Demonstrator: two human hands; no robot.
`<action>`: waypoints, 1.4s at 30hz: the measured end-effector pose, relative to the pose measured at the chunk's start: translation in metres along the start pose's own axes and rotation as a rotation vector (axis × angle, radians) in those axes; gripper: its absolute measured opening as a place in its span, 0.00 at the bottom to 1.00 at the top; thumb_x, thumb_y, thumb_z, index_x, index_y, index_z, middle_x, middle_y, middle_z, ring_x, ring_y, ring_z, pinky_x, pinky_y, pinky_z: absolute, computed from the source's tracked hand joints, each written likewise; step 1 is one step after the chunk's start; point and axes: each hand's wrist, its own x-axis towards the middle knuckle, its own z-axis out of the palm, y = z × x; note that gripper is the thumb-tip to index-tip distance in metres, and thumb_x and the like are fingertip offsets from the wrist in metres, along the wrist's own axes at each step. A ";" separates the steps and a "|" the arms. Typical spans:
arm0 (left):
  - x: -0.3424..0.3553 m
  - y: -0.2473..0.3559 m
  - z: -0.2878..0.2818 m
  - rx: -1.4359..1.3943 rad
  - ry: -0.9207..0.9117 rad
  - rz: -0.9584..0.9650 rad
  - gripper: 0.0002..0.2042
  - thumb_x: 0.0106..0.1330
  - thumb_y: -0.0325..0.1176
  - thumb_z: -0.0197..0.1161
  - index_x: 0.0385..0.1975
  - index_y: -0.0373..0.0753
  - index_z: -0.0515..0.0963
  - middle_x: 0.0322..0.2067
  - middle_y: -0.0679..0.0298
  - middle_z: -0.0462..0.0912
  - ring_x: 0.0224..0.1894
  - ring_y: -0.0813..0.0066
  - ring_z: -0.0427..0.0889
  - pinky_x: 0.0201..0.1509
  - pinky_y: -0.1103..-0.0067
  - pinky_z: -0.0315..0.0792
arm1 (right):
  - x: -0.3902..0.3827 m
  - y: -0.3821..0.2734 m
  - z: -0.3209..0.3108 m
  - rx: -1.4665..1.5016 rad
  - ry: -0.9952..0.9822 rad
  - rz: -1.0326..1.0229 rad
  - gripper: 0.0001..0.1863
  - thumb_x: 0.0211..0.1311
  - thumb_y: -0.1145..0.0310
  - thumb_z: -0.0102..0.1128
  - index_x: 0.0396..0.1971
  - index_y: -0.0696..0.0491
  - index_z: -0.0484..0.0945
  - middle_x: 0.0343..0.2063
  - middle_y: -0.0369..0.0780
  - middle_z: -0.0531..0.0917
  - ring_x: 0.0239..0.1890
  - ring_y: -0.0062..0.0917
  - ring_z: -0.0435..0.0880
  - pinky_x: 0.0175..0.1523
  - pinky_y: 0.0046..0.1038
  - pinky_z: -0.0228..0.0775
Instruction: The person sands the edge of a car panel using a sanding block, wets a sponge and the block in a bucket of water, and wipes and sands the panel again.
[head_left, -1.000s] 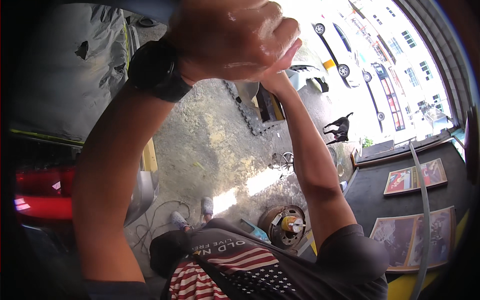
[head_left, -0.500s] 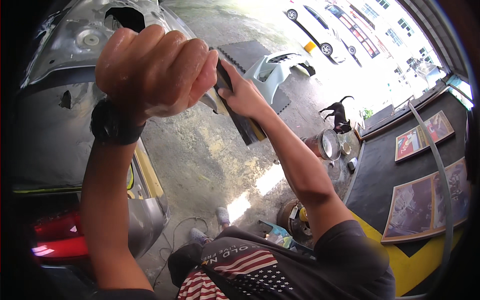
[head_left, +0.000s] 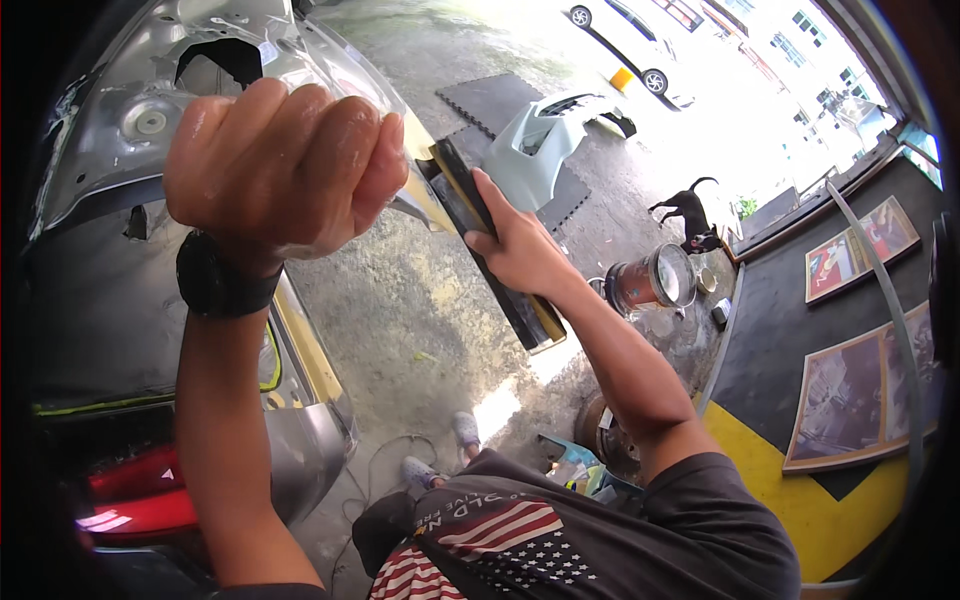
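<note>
Raised over the car, my left hand is closed in a fist, its knuckles toward me. Whatever its fingers may hold is hidden. A black watch is on that wrist. My right hand grips a long, narrow sanding block, black with a yellowish-brown side. The block slants from its far end beside the car's side panel to its near end over the floor. The silver panel edge shows a yellowish patch by the block. Whether the block touches the panel, I cannot tell.
A pale blue bumper lies on dark floor mats. To the right are a black dog, a bucket and a wall with framed pictures. A cable lies near my feet.
The sanding block and my right hand have moved nearer and right, away from my left fist. My left fist has shifted slightly left and nearer. The whole view has shifted a little.
</note>
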 end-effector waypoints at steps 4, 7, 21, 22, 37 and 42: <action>0.001 0.000 0.005 -0.004 0.055 0.017 0.11 0.60 0.41 0.72 0.21 0.51 0.76 0.18 0.78 0.71 0.19 0.79 0.70 0.25 0.77 0.57 | 0.021 -0.006 0.003 -0.022 -0.021 0.030 0.46 0.69 0.64 0.64 0.83 0.49 0.52 0.46 0.59 0.88 0.53 0.55 0.87 0.60 0.48 0.76; 0.002 0.001 0.007 -0.016 0.090 0.018 0.12 0.60 0.42 0.73 0.21 0.51 0.76 0.18 0.77 0.71 0.19 0.78 0.71 0.26 0.76 0.58 | 0.055 -0.007 0.007 -0.074 0.026 0.001 0.46 0.69 0.64 0.64 0.83 0.49 0.53 0.47 0.58 0.88 0.54 0.55 0.87 0.61 0.48 0.75; 0.004 0.005 0.018 0.032 0.280 -0.026 0.18 0.48 0.30 0.66 0.12 0.49 0.59 0.13 0.72 0.51 0.14 0.78 0.54 0.23 0.75 0.44 | 0.079 0.018 0.013 -0.103 -0.036 -0.099 0.45 0.69 0.64 0.65 0.82 0.53 0.54 0.57 0.60 0.85 0.63 0.55 0.83 0.68 0.45 0.72; 0.003 0.004 0.019 0.040 0.256 -0.011 0.18 0.47 0.30 0.66 0.12 0.49 0.59 0.13 0.72 0.51 0.14 0.78 0.54 0.23 0.75 0.44 | 0.061 0.008 0.007 -0.116 -0.031 -0.035 0.45 0.69 0.64 0.65 0.82 0.54 0.54 0.58 0.60 0.84 0.64 0.55 0.82 0.69 0.44 0.71; -0.009 0.006 0.036 -0.064 0.363 -0.047 0.17 0.43 0.36 0.66 0.11 0.48 0.60 0.13 0.70 0.54 0.16 0.75 0.60 0.23 0.76 0.51 | 0.026 -0.003 0.003 -0.188 -0.013 -0.015 0.38 0.70 0.66 0.61 0.78 0.51 0.60 0.61 0.58 0.83 0.64 0.57 0.82 0.66 0.46 0.73; -0.018 0.010 0.045 -0.076 0.391 -0.076 0.16 0.44 0.35 0.67 0.11 0.48 0.61 0.14 0.70 0.55 0.17 0.74 0.62 0.25 0.75 0.54 | 0.056 0.039 0.010 -0.196 -0.099 -0.131 0.41 0.73 0.64 0.63 0.81 0.52 0.57 0.64 0.55 0.82 0.67 0.54 0.80 0.70 0.43 0.71</action>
